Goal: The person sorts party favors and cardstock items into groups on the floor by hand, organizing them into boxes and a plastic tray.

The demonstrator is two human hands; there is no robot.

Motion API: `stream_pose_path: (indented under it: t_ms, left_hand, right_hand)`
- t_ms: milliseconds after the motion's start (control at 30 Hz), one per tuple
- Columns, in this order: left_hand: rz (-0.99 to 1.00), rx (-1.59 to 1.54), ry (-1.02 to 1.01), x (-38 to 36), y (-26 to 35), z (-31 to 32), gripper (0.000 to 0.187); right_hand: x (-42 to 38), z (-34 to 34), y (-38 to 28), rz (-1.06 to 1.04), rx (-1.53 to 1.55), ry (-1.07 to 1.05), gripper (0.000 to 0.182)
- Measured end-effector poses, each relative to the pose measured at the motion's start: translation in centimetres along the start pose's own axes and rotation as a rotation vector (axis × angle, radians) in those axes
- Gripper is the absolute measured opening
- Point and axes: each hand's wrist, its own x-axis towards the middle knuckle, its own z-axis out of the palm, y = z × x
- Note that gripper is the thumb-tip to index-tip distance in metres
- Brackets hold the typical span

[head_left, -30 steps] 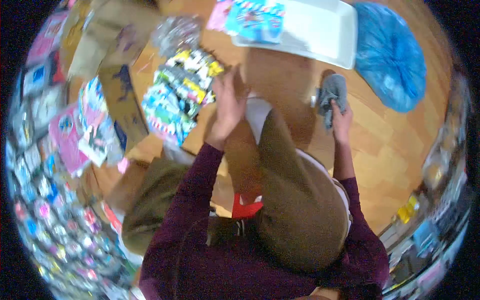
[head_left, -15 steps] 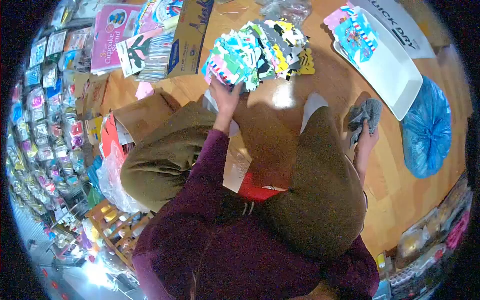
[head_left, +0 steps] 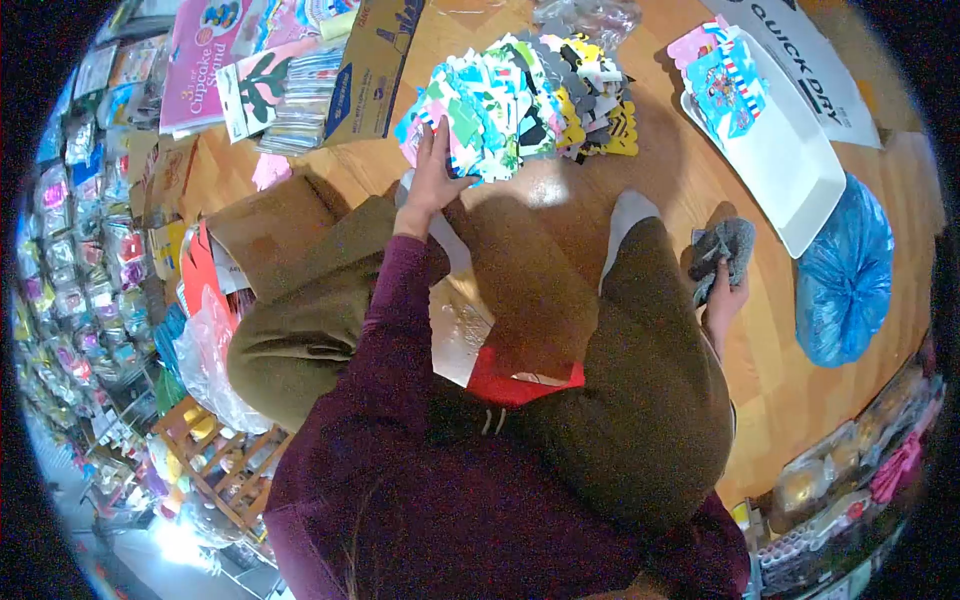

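A fanned pile of colorful scallop-edged paper pieces (head_left: 490, 110) lies on the floor in front of me. Its left part is white, blue and green; its right part is grey, black and yellow. My left hand (head_left: 432, 178) rests at the near left end of this pile, fingers stretched out over the edge and thumb spread to the side. To the right, beside my knee, my right hand (head_left: 725, 295) is closed around a crumpled grey cloth (head_left: 728, 248).
A white tray (head_left: 790, 185) with printed packets (head_left: 722, 90) at its far end stands at the right. Nearby sits a tied blue plastic bag (head_left: 848, 285). At the left are a cardboard box (head_left: 378, 70), a pink cupcake stand pack (head_left: 205, 60) and shelves of small packets (head_left: 85, 240).
My left hand has shifted slightly left along the pile's edge, its fingers now reaching farther up. The right hand still holds the grey cloth. The whole view has tilted a little.
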Motion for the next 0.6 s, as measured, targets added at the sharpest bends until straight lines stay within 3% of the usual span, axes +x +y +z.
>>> stream_pose_path:
  t_ms: [133,167,233,267,300,333,400,433,467,533,600]
  left_hand:
    - [0.072,-0.107,-0.021,0.2,-0.8,-1.0,0.087]
    - [0.099,-0.168,0.018,0.3,-0.9,-1.1,0.074]
    - [0.072,-0.152,0.046,0.7,-0.7,-1.9,0.071]
    - [0.039,-0.139,0.083,0.8,-0.6,-2.2,0.068]
    - [0.150,-0.017,0.228,1.3,-0.4,-2.5,0.060]
    - [0.152,-0.014,0.225,1.3,-0.1,-2.7,0.060]
    - [-0.159,0.116,0.331,1.5,0.5,-3.3,0.052]
    - [0.009,0.190,0.475,1.9,0.0,-3.3,0.042]
    - [0.015,0.190,0.476,2.3,-0.1,-3.5,0.042]
    - [-0.183,0.333,0.257,3.3,0.8,-4.2,0.037]
    - [-0.179,0.412,0.239,4.5,0.6,-4.0,0.034]
  right_hand:
    - [0.1,0.4,-1.1,0.000,-0.017,0.003,0.023]
    - [0.1,0.3,-1.3,0.007,-0.013,0.011,0.023]
    - [0.0,0.2,-1.6,-0.001,-0.070,0.014,0.023]
    - [0.0,0.0,-1.4,0.002,-0.066,0.019,0.023]
    - [0.0,-0.2,-0.9,0.015,-0.073,0.023,0.024]
    - [0.0,-0.5,-0.5,0.028,-0.081,0.025,0.024]
    - [-0.1,-0.8,0.4,0.037,-0.041,0.025,0.025]
    - [-0.1,-0.9,0.7,0.043,-0.005,0.024,0.027]
    - [-0.1,-1.0,0.9,0.042,0.000,0.029,0.027]
    - [-0.2,-1.2,1.1,0.019,-0.026,0.027,0.026]
    - [-0.3,-1.3,1.1,0.008,-0.028,0.019,0.026]
